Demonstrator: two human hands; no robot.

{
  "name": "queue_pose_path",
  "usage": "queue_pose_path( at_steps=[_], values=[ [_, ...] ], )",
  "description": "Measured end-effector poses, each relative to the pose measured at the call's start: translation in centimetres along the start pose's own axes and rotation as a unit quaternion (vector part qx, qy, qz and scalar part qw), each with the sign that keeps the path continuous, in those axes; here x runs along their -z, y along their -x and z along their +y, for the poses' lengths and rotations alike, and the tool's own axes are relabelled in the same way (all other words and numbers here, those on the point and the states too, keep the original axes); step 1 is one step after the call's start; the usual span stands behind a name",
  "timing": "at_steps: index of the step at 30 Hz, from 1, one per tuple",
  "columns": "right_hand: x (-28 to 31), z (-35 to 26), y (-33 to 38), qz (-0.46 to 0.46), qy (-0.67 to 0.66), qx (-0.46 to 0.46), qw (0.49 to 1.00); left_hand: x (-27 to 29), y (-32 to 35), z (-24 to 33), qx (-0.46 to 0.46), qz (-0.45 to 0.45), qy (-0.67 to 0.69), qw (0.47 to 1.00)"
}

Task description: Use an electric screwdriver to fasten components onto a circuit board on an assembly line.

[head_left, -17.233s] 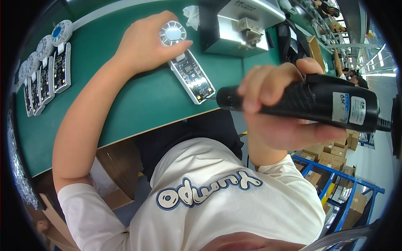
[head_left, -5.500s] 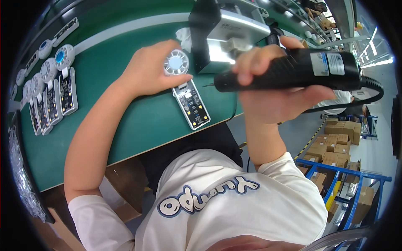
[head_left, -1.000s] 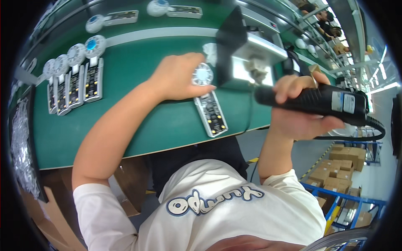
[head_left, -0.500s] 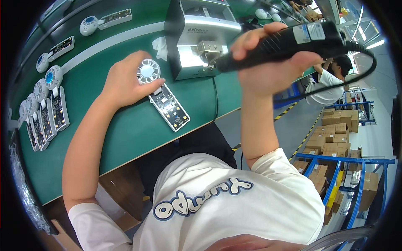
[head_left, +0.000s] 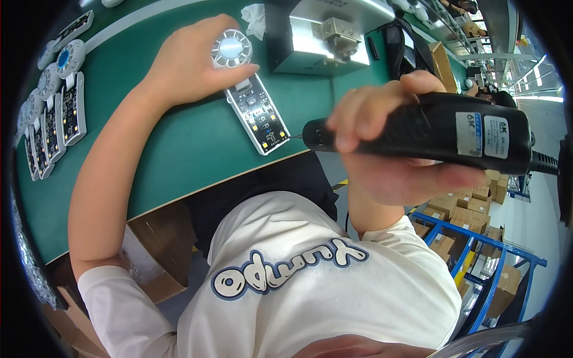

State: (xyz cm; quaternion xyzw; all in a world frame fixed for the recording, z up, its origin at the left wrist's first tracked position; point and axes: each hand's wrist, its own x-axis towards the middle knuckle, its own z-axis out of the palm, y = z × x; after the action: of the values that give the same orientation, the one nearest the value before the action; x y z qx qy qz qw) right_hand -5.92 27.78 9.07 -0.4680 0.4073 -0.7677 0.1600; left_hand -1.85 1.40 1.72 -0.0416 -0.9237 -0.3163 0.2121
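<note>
On the green bench (head_left: 185, 146) lies a white device (head_left: 245, 88), circuit board (head_left: 261, 116) exposed, its round vented head (head_left: 231, 48) within the curled left hand (head_left: 194, 62); the right hand (head_left: 381, 119) is wrapped around a black electric screwdriver (head_left: 433, 131), bit (head_left: 296, 137) beside the board's corner.

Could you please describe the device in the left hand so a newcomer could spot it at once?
At the green table, find the black corded tool in the right hand. Just left of it, the left hand holds a white device with a round head and a dark circuit board. Unlike the similar units at far left, it is under a hand.
</note>
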Motion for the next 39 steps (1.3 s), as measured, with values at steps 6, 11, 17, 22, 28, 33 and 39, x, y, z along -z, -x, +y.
queue_pose_path(
  at_steps=[6,11,17,22,28,33,39],
  values=[
    [-0.2,0.3,0.0,0.003,0.012,-0.006,1.0,0.1,0.0,0.1,0.002,-0.005,0.009,1.0],
    [-0.2,0.9,0.0,-0.014,0.009,-0.012,1.0,0.5,-0.3,1.2,0.032,-0.032,0.03,0.999],
    [1.2,0.4,-1.6,-0.048,-0.037,0.029,0.998,0.2,-0.5,0.0,-0.006,-0.033,0.013,0.999],
    [4.1,0.0,-5.4,0.047,0.068,0.208,0.975,0.8,0.1,0.7,0.009,-0.026,0.03,0.999],
    [4.9,1.3,-6.2,0.026,0.08,0.171,0.982,0.6,0.1,0.3,0.004,-0.017,0.023,1.0],
    [1.6,-0.2,-3.9,0.012,-0.018,0.087,0.996,0.6,-0.5,0.1,0.0,-0.024,0.014,1.0],
    [-2.8,-0.4,-0.2,0.009,0.005,0.01,1.0,0.1,-0.1,0.0,-0.02,-0.003,0.008,1.0]
  ],
)
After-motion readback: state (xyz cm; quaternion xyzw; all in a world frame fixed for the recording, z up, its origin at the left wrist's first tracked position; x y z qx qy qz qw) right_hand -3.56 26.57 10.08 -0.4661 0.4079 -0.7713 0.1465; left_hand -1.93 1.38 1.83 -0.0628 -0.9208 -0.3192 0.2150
